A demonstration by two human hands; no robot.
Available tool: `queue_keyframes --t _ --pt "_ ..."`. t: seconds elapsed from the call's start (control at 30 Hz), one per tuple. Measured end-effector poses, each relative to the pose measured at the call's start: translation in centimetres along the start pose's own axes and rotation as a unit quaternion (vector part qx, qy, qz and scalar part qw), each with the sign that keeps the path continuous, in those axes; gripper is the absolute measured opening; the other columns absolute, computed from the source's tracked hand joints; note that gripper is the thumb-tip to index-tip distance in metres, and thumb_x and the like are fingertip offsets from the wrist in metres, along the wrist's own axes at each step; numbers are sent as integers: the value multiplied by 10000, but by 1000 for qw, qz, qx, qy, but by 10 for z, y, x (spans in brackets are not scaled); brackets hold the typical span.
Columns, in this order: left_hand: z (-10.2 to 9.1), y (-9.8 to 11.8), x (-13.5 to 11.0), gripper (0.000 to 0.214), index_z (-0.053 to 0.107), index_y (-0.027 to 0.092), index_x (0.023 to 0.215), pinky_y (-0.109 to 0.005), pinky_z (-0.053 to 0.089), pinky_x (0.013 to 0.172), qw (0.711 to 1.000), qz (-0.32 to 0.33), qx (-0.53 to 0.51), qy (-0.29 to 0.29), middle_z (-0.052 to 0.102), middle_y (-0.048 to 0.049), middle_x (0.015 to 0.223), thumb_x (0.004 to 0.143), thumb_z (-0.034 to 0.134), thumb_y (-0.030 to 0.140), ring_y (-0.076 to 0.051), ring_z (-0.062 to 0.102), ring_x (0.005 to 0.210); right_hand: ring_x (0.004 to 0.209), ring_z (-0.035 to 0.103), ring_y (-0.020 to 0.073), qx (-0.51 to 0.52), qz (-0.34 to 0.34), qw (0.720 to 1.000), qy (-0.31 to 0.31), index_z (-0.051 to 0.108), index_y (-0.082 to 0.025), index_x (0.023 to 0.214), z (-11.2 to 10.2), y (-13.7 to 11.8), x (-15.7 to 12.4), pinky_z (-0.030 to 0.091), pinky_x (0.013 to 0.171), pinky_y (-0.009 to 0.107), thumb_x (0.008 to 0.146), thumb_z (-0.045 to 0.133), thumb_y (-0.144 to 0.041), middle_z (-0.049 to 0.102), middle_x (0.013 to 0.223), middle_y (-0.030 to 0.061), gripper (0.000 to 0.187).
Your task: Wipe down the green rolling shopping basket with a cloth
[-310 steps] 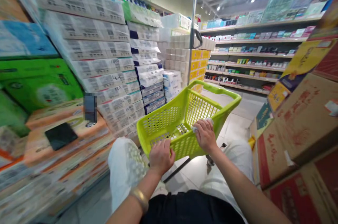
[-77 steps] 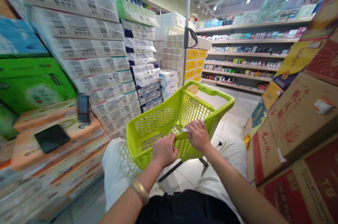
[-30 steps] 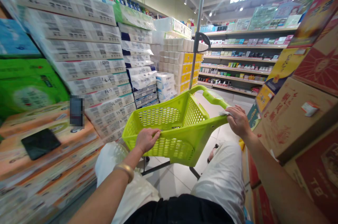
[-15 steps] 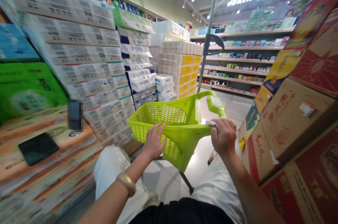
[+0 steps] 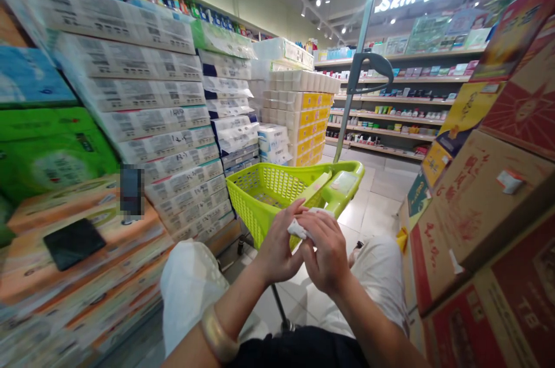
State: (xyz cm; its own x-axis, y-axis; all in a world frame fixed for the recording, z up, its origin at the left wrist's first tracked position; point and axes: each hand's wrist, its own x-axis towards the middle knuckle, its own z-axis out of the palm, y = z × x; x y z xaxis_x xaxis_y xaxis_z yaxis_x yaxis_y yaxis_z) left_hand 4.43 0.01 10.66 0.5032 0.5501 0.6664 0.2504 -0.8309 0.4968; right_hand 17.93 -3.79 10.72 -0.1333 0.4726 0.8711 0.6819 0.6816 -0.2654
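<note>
A crumpled white tissue point(image 5: 299, 229) is held between my two hands, in front of the shopping cart's near side. My right hand point(image 5: 325, 246) is closed on it, fingers bent over the top. Curved against the tissue from the left is my left hand point(image 5: 280, 243), its fingertips meeting the right fingers; a gold bangle point(image 5: 219, 336) circles that wrist. Just beyond the hands stands the lime-green shopping cart point(image 5: 247, 206) with a perforated basket, its handle point(image 5: 353, 183) at the right. Part of the tissue is hidden under my right fingers.
Wrapped tissue packs point(image 5: 169, 119) are stacked high at the left. A dark flat object point(image 5: 73, 243) lies on orange packs point(image 5: 26, 264). Cardboard cartons point(image 5: 489, 200) line the right side. A grey pole point(image 5: 358, 73) rises behind the cart; stocked shelves point(image 5: 390, 99) stand at the back.
My right hand has left the cart handle with the tissue. My left hand has come off the basket rim, and both have met in the middle. The cart has turned slightly.
</note>
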Motion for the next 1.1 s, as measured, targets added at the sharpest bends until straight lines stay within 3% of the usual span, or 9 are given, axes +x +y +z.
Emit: queue_keyframes --t 0.13,0.4,0.6,0.77,0.87,0.97,1.1 --pt "-5 -8 -3 685 232 184 1420 -444 389 1020 1000 2 21 1 494 -147 1316 826 530 347 -266 490 1180 1049 597 224 5 -36 999 -4 616 -218 1064 0 7 1 433 953 421 781 449 -162 674 1073 63 334" --pt "-3 -8 -2 483 429 208 1285 -420 410 955 998 -54 -11 8 571 -92 1131 828 492 351 -248 517 1062 825 634 200 35 -47 998 -16 632 -210 930 -14 43 10 475 879 403 776 416 -163 684 862 48 270" --pt "-5 -5 3 286 551 205 1035 -399 418 896 997 -77 -19 26 601 -67 1006 799 481 349 -234 529 965 858 634 198 54 -51 997 -11 619 -209 921 -17 66 13 481 896 400 795 413 -172 680 872 44 245" --pt "-6 -4 5 243 571 199 947 -383 427 855 996 -77 -14 34 598 -52 914 799 468 362 -216 529 899 903 630 210 43 -38 998 8 619 -207 913 -16 82 15 471 917 419 793 407 -162 684 890 54 248" --pt "-5 -5 4 238 560 197 931 -385 425 851 996 -79 -9 46 588 -49 903 789 459 358 -215 524 889 922 627 213 46 -14 998 47 622 -206 922 -8 75 12 438 958 446 808 407 -179 683 890 51 244" --pt "-3 -4 4 219 540 201 909 -388 425 848 995 -88 2 53 579 -48 896 769 448 342 -215 515 883 1001 610 225 41 32 992 113 629 -217 944 7 52 2 384 1007 486 836 390 -189 681 927 47 264" --pt "-7 -3 2 191 521 208 879 -365 420 839 992 -111 -2 57 567 -41 881 747 443 321 -206 504 872 1170 534 244 25 13 995 99 597 -233 1087 18 29 -11 339 1052 510 842 397 -185 651 1106 54 321"
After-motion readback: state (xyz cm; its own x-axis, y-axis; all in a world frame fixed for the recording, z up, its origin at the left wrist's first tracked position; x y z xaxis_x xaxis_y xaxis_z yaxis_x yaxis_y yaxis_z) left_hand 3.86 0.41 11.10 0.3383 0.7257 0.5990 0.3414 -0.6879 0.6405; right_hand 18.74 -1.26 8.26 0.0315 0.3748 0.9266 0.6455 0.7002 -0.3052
